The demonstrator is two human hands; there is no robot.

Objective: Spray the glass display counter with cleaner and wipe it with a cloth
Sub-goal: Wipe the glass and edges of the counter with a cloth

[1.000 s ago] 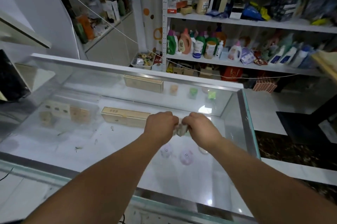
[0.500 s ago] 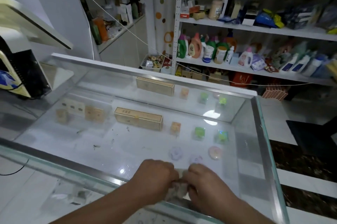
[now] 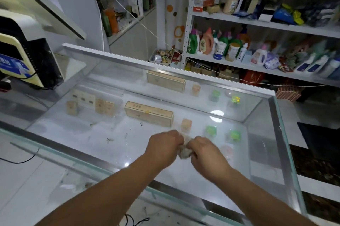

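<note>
Head view: left hand (image 3: 165, 144) and right hand (image 3: 204, 150) sit side by side, both gripping the wadded cloth (image 3: 184, 152) between them, apparently down on the glass worktop (image 3: 88, 133). Most open glass lies left of the left hand, so I'd sweep that way.

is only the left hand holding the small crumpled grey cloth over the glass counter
No, the left hand and the right hand both grip the small crumpled grey cloth between them over the glass display counter.
</note>
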